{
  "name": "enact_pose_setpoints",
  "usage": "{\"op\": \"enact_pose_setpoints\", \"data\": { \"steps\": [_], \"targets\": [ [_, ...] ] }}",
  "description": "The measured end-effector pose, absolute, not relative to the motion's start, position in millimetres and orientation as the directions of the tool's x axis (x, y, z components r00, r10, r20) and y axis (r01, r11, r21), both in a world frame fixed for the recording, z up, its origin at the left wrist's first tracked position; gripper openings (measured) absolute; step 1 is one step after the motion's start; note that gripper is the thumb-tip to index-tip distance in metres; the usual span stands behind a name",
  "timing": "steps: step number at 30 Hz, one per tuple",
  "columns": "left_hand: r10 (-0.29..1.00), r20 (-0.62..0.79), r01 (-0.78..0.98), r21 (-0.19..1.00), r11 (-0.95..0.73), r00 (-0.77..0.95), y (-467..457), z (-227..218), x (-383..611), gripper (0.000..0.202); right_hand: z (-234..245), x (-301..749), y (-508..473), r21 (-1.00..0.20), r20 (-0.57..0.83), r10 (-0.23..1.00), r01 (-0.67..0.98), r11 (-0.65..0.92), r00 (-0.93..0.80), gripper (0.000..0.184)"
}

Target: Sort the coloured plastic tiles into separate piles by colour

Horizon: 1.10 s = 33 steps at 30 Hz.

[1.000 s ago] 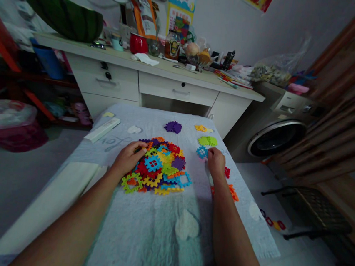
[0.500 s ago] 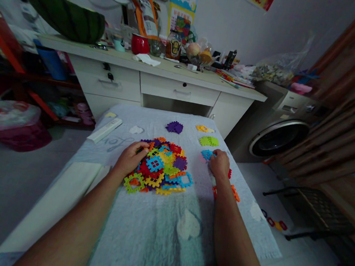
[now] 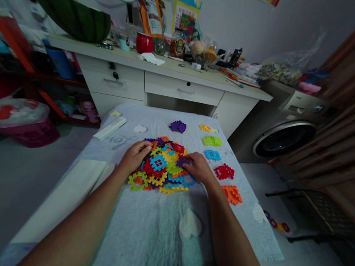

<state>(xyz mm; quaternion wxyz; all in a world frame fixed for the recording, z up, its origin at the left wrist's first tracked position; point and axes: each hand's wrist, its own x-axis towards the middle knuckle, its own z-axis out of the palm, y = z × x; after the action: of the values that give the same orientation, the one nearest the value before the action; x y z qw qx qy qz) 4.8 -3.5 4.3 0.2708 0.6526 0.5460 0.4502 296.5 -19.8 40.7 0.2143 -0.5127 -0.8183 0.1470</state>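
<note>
A heap of interlocking plastic building tiles [image 3: 158, 163] in mixed colours lies on the cloth-covered table. My left hand [image 3: 135, 157] rests against the heap's upper left side, fingers curled together; what is under them is hidden. At the heap's right side, my right hand [image 3: 198, 167] has its thumb and fingers closed on a purple tile [image 3: 182, 162]. Sorted by colour, small groups lie apart: purple tiles [image 3: 177, 126] behind the heap, then yellow tiles [image 3: 205, 127], green tiles [image 3: 212, 141], blue tiles [image 3: 212, 154], red tiles [image 3: 224, 172] and orange tiles [image 3: 232, 194] down the right side.
A long white box [image 3: 110, 129] lies at the table's far left. Behind stands a white desk [image 3: 182, 88] bearing a watermelon piece [image 3: 72, 16], jars and other items. A washing machine [image 3: 275, 130] and a low stool [image 3: 320, 213] are on the right, a pink bin [image 3: 24, 124] on the left.
My right hand has moved left from the blue group to the purple tile on the heap, uncovering the blue, red and orange groups. My left hand stays at the heap.
</note>
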Motion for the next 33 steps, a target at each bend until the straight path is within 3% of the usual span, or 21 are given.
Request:
{"op": "enact_pose_setpoints", "data": {
  "steps": [3,9,14,19,22,28,33],
  "targets": [
    [0.954,0.299,0.455,0.850,-0.264,-0.004,-4.6,4.1,4.1,0.037,39.1,294.6,-20.7,-0.507,0.189,0.925,0.774,0.379,-0.329,0.019],
    [0.946,0.325,0.453,0.847,-0.280,-0.023,-9.5,7.9,3.9,0.035,39.3,296.7,-18.9,-0.744,0.090,0.974,0.636,0.204,-0.207,0.014],
    [0.943,0.332,0.456,0.845,-0.279,-0.038,-10.5,7.2,2.7,0.035,38.8,301.2,-15.8,-0.831,0.129,0.987,0.531,0.163,-0.100,0.011],
    [0.949,0.313,0.456,0.852,-0.259,-0.045,-11.0,7.3,2.3,0.035,39.8,302.1,-12.0,-0.951,0.097,0.995,0.295,0.095,-0.008,0.018],
    [0.954,0.295,0.460,0.854,-0.243,-0.044,-11.6,10.1,3.5,0.036,43.4,299.0,-0.1,-0.974,0.076,0.993,0.218,0.054,0.095,0.023],
    [0.956,0.294,0.464,0.849,-0.254,-0.015,-9.8,13.3,5.2,0.035,47.9,282.3,51.9,-0.968,0.128,0.966,0.240,0.073,0.225,0.019],
    [0.957,0.290,0.458,0.852,-0.253,-0.011,-10.6,14.6,4.9,0.033,42.1,272.2,98.5,-0.914,0.115,0.940,0.405,-0.026,0.320,0.008]
  ]
}}
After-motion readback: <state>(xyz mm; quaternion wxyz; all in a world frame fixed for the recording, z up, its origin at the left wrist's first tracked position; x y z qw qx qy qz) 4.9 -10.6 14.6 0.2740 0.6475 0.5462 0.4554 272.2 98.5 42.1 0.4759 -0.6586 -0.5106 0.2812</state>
